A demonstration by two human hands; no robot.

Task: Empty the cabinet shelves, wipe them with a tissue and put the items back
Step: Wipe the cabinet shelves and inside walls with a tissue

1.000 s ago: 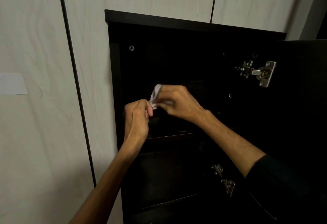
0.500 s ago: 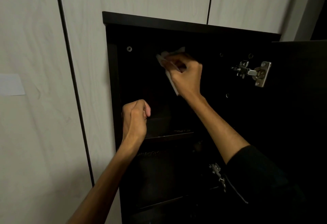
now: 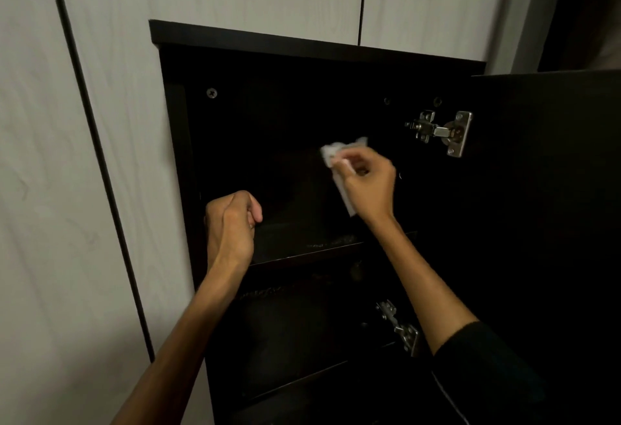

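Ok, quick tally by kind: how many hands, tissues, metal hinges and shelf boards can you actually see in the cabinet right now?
Hands: 2, left hand and right hand
Tissues: 1, white tissue
Metal hinges: 2, upper hinge and lower hinge
Shelf boards: 2, upper shelf and lower shelf
Total: 7

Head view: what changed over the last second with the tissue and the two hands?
The right hand took the tissue away from the left hand, lifted it high into the top compartment, then brought it down and to the right, where it holds it now. The left hand let go and stayed curled, holding nothing, by the upper shelf. The cabinet door stayed open.
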